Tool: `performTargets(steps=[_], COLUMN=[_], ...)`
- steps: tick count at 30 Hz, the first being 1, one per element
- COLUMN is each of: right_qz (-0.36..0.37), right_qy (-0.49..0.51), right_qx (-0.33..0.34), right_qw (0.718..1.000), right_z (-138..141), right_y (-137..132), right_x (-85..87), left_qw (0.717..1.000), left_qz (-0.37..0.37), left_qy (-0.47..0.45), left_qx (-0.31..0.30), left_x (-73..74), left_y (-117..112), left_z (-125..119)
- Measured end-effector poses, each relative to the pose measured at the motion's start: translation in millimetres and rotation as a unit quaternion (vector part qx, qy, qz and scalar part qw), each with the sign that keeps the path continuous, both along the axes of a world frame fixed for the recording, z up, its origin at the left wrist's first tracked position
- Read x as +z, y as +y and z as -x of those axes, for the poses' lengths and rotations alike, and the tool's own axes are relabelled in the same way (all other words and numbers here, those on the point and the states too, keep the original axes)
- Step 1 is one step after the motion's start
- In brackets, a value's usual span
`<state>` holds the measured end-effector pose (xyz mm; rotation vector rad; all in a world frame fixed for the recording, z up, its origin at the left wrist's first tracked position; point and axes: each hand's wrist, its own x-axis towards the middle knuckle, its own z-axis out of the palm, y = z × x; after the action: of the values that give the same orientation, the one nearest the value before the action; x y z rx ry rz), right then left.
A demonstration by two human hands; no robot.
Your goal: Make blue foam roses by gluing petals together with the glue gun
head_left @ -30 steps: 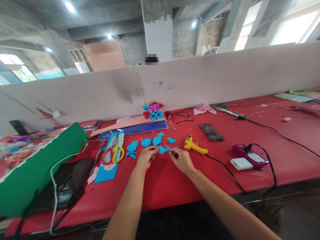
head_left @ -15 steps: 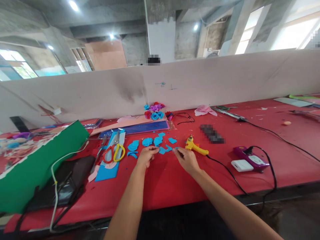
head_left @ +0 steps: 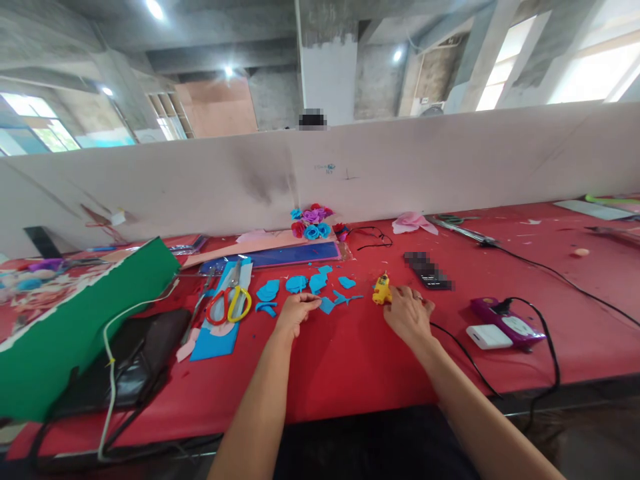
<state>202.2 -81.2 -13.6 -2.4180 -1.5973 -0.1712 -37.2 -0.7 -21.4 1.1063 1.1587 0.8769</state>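
My left hand (head_left: 296,315) is closed in a pinch beside the blue paper pieces; what its fingertips hold is too small to make out. Over the handle of a yellow glue gun (head_left: 382,291) lies my right hand (head_left: 411,312), its fingers curled around the grip, which they mostly hide. The gun's nozzle points away from me. Between the hands rest a small blue square piece (head_left: 327,305) and a thin, pointed blue strip piece (head_left: 345,299). Rounded blue petal pieces (head_left: 269,290) lie in small piles just beyond my left hand.
Scissors with red and yellow handles (head_left: 239,304) lie on blue sheets at the left, near a green board (head_left: 90,320) and a black bag (head_left: 150,353). Paper flowers (head_left: 313,223) sit at the back. A purple power strip (head_left: 517,327) and a dark phone-like object (head_left: 435,277) are at the right.
My right hand has left the blue pieces and moved right onto the glue gun's handle. The left hand keeps its pinch in nearly the same place.
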Motion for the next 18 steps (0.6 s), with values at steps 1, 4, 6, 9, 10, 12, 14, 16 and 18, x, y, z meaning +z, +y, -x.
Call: performTargets(steps=[1,4,6,9,10,12,14,16,18], right_qz=[0.005,0.002,-0.012,-0.025,-0.026,-0.03,-0.036,-0.04,-0.04], right_qy=[-0.002,-0.008,-0.017,-0.025,-0.026,-0.027,-0.029,-0.03,-0.03], right_qx=[-0.003,-0.007,-0.004,-0.001,0.0,0.003,0.01,0.015,0.018], right_qw=[1.0,1.0,1.0,0.999,0.999,0.999,0.999,0.999,0.999], right_z=[-1.4,-3.8,-4.2,-4.3,-4.5,-5.2,-6.2,-7.1,-7.5], right_y=[1.0,3.4,3.9,3.6,3.4,3.0,2.7,2.2,1.6], right_x=[0.4,-0.2,-1.7,-3.7,-4.2,-5.0,-5.8,-6.6,-7.1], left_qw=[1.0,1.0,1.0,1.0,1.0,1.0,1.0,0.999,0.998], left_qz=[0.0,-0.004,-0.005,0.005,0.012,0.025,0.024,0.012,0.002], left_qy=[0.0,0.005,0.007,0.001,-0.002,-0.003,0.009,0.031,0.05], left_qx=[-0.002,-0.005,-0.001,0.005,0.006,0.003,-0.005,-0.02,-0.039], left_x=[-0.2,-0.6,-0.2,1.4,2.1,3.7,5.7,7.7,9.2], left_y=[-0.1,-0.2,-0.4,-0.6,-0.7,-0.5,0.3,2.1,4.4], left_z=[0.0,0.2,0.5,0.9,1.0,0.7,-0.1,-1.4,-2.5])
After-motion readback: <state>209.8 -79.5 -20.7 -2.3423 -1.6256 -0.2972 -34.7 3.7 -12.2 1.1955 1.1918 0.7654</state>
